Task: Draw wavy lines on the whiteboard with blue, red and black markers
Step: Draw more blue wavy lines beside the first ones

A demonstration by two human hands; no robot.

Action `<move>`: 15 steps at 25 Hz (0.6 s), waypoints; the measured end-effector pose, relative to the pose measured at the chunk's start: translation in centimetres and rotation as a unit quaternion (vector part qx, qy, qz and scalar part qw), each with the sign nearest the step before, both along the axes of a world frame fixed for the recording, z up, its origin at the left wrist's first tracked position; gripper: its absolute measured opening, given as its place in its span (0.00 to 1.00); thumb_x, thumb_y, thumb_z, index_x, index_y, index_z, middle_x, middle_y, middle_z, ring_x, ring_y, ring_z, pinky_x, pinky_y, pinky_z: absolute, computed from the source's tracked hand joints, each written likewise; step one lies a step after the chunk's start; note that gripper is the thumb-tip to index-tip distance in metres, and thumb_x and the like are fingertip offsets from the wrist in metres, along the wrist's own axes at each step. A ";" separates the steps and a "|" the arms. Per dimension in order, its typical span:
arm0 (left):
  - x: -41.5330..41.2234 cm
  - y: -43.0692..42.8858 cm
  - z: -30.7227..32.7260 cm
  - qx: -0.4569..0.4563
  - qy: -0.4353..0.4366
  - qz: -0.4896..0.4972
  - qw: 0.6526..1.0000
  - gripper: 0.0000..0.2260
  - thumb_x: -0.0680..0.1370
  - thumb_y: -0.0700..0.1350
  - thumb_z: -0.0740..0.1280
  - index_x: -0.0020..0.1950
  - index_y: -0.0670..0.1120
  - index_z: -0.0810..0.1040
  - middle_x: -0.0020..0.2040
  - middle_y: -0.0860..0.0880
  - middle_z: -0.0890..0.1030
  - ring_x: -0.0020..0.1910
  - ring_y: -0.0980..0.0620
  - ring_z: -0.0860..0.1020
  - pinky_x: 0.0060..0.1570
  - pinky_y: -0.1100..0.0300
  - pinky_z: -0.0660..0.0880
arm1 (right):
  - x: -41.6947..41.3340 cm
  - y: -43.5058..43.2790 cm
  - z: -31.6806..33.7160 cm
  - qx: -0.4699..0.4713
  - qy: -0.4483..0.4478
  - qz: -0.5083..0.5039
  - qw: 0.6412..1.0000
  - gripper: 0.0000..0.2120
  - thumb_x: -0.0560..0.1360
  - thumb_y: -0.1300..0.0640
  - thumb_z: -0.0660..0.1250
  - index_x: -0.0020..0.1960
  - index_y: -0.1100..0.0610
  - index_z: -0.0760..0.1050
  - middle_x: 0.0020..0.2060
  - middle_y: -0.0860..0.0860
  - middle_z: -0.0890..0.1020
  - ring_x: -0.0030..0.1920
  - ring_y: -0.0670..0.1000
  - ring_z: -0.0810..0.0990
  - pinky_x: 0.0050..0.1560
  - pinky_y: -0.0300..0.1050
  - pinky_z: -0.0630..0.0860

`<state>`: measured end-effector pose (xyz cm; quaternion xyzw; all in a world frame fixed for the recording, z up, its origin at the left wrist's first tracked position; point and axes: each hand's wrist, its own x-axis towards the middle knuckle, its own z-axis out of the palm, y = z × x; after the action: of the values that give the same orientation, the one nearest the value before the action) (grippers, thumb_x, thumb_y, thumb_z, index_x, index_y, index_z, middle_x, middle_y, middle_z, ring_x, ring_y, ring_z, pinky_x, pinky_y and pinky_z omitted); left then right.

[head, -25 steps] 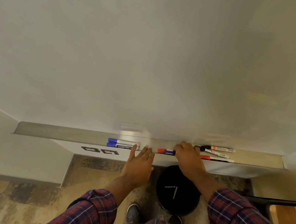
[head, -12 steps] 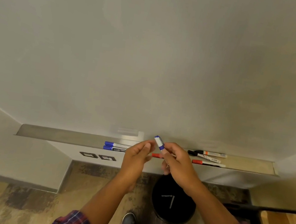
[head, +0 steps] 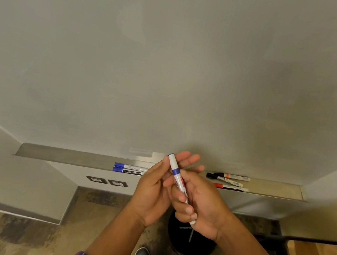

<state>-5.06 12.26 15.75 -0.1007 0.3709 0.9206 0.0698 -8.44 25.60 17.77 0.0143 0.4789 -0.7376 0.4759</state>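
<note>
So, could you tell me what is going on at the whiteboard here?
A person stands at the whiteboard, which bears no lines yet. Their right hand grips a blue-banded marker by its barrel, tilted upward, while the left hand lies open against its upper end, thumb beside it. Other pens lie in the tray below: two blue markers to the left, a black marker and a red marker to the right.

So the right hand (head: 201, 207) has its fingers curled round a white marker with a blue band (head: 175, 170), its top leaning left. The left hand (head: 153, 191) is right beside it, fingers straight, thumb against the marker's top end. A blank pale whiteboard (head: 173, 62) is behind. The metal ledge (head: 59, 155) holds two blue-capped markers (head: 129, 169) on the left and a red-capped marker (head: 229, 187) on the right.
</note>
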 end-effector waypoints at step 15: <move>-2.4 0.8 2.4 -0.024 -0.120 0.217 0.968 0.11 0.88 0.52 0.57 0.55 0.46 0.72 0.60 0.47 0.87 0.32 0.49 0.82 0.29 0.60 0.76 | 3.2 -1.5 -0.4 0.131 0.193 -0.112 0.966 0.17 0.86 0.47 0.58 0.49 0.56 0.78 0.30 0.52 0.67 0.25 0.46 0.62 0.23 0.37 0.59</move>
<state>-7.49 13.11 18.17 -0.2907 0.3513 0.8854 -0.0903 -5.25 24.12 17.35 -0.0129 0.6494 -0.7058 0.2829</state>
